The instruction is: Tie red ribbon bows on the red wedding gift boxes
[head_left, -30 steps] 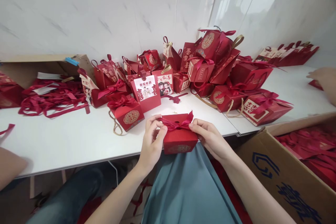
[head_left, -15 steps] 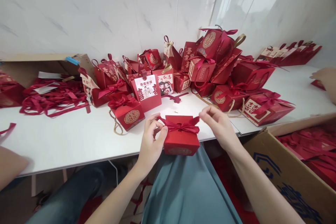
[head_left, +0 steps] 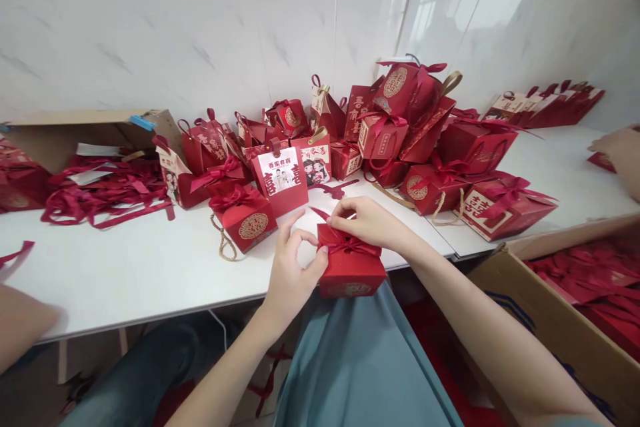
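A small red gift box (head_left: 353,271) with a dark red ribbon bow (head_left: 350,243) on top rests at the near edge of the white table (head_left: 140,273), over my lap. My left hand (head_left: 293,267) pinches the box's left upper corner with thumb and fingers, the index finger raised. My right hand (head_left: 367,220) reaches across the top of the box, and its fingers pinch the left end of the ribbon.
Behind the box lies a heap of finished red gift boxes and bags (head_left: 400,133). Loose red ribbons (head_left: 105,190) sit beside a cardboard box (head_left: 75,133) at left. A carton of red items (head_left: 580,300) stands at right. Another person's hand (head_left: 617,150) is at far right.
My right hand has left the ribbon's right end, lifted, and crossed over the box to the bow's left end. The left hand stayed at the box's left corner.
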`<state>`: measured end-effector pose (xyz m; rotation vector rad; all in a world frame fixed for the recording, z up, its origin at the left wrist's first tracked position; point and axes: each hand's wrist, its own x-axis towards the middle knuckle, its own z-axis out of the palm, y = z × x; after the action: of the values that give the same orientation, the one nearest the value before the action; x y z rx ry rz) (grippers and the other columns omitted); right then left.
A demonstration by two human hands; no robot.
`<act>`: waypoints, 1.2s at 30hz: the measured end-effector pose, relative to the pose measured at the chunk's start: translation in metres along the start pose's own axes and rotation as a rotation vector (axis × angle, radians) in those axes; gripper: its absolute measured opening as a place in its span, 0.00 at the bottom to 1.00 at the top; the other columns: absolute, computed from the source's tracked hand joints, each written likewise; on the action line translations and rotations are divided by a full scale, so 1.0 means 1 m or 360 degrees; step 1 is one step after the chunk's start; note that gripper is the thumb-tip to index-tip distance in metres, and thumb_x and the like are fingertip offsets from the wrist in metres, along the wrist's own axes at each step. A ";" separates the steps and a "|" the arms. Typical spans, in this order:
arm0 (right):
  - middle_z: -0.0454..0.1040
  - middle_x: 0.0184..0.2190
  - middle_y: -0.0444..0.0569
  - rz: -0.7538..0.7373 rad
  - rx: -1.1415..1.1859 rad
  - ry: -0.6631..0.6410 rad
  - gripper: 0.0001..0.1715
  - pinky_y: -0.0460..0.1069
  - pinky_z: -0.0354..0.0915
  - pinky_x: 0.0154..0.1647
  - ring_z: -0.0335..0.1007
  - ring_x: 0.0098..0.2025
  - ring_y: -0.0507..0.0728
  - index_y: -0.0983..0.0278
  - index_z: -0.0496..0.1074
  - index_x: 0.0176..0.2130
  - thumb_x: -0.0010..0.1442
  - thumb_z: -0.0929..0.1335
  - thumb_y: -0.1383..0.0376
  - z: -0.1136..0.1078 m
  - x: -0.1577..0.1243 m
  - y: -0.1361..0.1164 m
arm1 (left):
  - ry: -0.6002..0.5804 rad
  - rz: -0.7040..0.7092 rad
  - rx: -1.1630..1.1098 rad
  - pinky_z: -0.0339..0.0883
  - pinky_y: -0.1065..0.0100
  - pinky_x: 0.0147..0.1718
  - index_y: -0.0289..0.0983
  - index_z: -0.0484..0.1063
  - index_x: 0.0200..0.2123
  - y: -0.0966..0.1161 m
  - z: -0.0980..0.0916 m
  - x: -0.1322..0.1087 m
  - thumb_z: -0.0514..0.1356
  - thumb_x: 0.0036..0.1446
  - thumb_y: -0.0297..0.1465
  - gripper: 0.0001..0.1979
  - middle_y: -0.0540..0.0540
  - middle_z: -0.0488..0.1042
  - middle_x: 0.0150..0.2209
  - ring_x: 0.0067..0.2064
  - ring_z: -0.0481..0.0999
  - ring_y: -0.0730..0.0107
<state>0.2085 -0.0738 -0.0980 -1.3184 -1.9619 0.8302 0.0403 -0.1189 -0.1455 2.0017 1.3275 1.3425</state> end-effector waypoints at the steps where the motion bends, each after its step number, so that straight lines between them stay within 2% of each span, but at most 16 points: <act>1: 0.76 0.26 0.46 0.0020 0.0015 0.0008 0.08 0.48 0.64 0.34 0.71 0.30 0.53 0.64 0.73 0.25 0.53 0.67 0.64 0.000 0.001 0.002 | -0.0007 0.0065 0.0043 0.58 0.53 0.56 0.39 0.66 0.33 0.000 -0.001 0.001 0.57 0.55 0.28 0.02 0.41 0.61 0.57 0.58 0.62 0.58; 3: 0.76 0.25 0.46 0.0058 0.0068 0.0011 0.08 0.48 0.64 0.34 0.71 0.29 0.53 0.65 0.73 0.25 0.52 0.67 0.64 0.000 0.002 0.003 | -0.0104 0.0233 0.0110 0.58 0.54 0.56 0.40 0.68 0.38 0.002 -0.004 0.005 0.55 0.56 0.26 0.07 0.42 0.64 0.54 0.57 0.64 0.60; 6: 0.76 0.26 0.46 0.0100 0.0155 -0.0022 0.10 0.47 0.63 0.33 0.70 0.30 0.53 0.66 0.74 0.26 0.53 0.67 0.62 -0.004 0.003 0.007 | -0.0383 0.0419 0.0155 0.60 0.58 0.53 0.42 0.72 0.40 0.006 -0.007 0.012 0.50 0.57 0.22 0.14 0.45 0.70 0.48 0.52 0.68 0.63; 8: 0.75 0.26 0.46 0.0103 0.0067 0.0040 0.13 0.47 0.62 0.33 0.69 0.30 0.53 0.66 0.74 0.27 0.54 0.67 0.59 -0.014 0.001 0.013 | -0.0507 0.0438 0.0150 0.62 0.58 0.51 0.43 0.74 0.41 0.008 -0.009 0.016 0.49 0.57 0.22 0.17 0.46 0.73 0.44 0.49 0.69 0.64; 11: 0.75 0.26 0.48 0.0213 -0.0156 0.0177 0.22 0.49 0.61 0.33 0.69 0.31 0.55 0.66 0.73 0.27 0.56 0.65 0.50 -0.035 -0.009 0.029 | -0.0563 0.0411 0.0096 0.64 0.59 0.50 0.42 0.74 0.43 0.008 -0.010 0.017 0.48 0.58 0.22 0.18 0.46 0.74 0.44 0.49 0.69 0.64; 12: 0.75 0.27 0.50 0.0302 -0.0136 0.0138 0.25 0.50 0.61 0.34 0.69 0.31 0.56 0.66 0.73 0.27 0.55 0.64 0.47 -0.041 -0.014 0.035 | -0.0565 0.0404 0.0072 0.64 0.59 0.51 0.42 0.74 0.43 0.008 -0.010 0.017 0.48 0.58 0.23 0.18 0.45 0.74 0.44 0.49 0.69 0.64; 14: 0.76 0.30 0.52 0.0484 0.0078 -0.0093 0.29 0.51 0.63 0.34 0.71 0.33 0.57 0.66 0.74 0.28 0.53 0.64 0.43 -0.050 -0.023 0.044 | -0.0566 0.0398 0.0032 0.64 0.60 0.51 0.41 0.74 0.43 0.006 -0.009 0.016 0.47 0.59 0.23 0.18 0.45 0.73 0.44 0.50 0.69 0.64; 16: 0.75 0.28 0.51 0.0546 0.0329 -0.0324 0.28 0.50 0.64 0.34 0.71 0.32 0.56 0.66 0.73 0.27 0.50 0.67 0.43 -0.054 -0.031 0.047 | -0.0566 0.0394 0.0010 0.64 0.60 0.52 0.41 0.73 0.43 0.004 -0.008 0.016 0.47 0.59 0.23 0.18 0.45 0.73 0.45 0.51 0.68 0.64; 18: 0.73 0.24 0.48 0.0492 0.0473 -0.0360 0.25 0.49 0.64 0.34 0.70 0.29 0.54 0.66 0.71 0.25 0.48 0.70 0.46 -0.054 -0.035 0.046 | -0.0571 0.0396 0.0002 0.64 0.60 0.52 0.40 0.73 0.43 0.003 -0.008 0.016 0.47 0.59 0.23 0.17 0.44 0.73 0.45 0.51 0.67 0.65; 23: 0.69 0.20 0.42 0.0343 0.0690 -0.0044 0.21 0.47 0.60 0.30 0.64 0.25 0.49 0.66 0.70 0.25 0.45 0.73 0.50 -0.049 -0.022 0.043 | -0.0612 0.0428 0.0024 0.63 0.60 0.52 0.39 0.72 0.45 0.004 -0.010 0.018 0.47 0.59 0.22 0.17 0.44 0.72 0.46 0.51 0.67 0.65; 26: 0.69 0.21 0.42 0.0264 0.0793 0.0018 0.20 0.47 0.60 0.31 0.64 0.26 0.49 0.66 0.71 0.26 0.44 0.74 0.52 -0.043 -0.003 0.043 | -0.0680 0.0467 0.0071 0.63 0.59 0.53 0.41 0.69 0.50 0.006 -0.012 0.019 0.47 0.58 0.20 0.21 0.45 0.71 0.47 0.52 0.65 0.65; 31: 0.69 0.24 0.42 0.0355 0.1006 -0.0137 0.18 0.46 0.60 0.30 0.64 0.27 0.48 0.65 0.71 0.25 0.40 0.76 0.56 -0.027 0.029 0.043 | -0.0801 0.0503 0.0205 0.62 0.59 0.54 0.42 0.68 0.53 0.008 -0.015 0.022 0.47 0.58 0.19 0.24 0.44 0.68 0.49 0.53 0.64 0.64; 36: 0.69 0.23 0.42 0.0462 0.0901 -0.0256 0.18 0.44 0.58 0.25 0.62 0.25 0.48 0.66 0.73 0.28 0.38 0.77 0.59 -0.011 0.042 0.050 | -0.0832 0.0499 0.0239 0.63 0.58 0.54 0.39 0.68 0.52 0.009 -0.016 0.024 0.47 0.58 0.21 0.22 0.42 0.68 0.49 0.53 0.65 0.63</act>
<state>0.2314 -0.0172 -0.1235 -1.2216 -1.4898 1.5388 0.0333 -0.1048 -0.1195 2.5132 0.9212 0.7539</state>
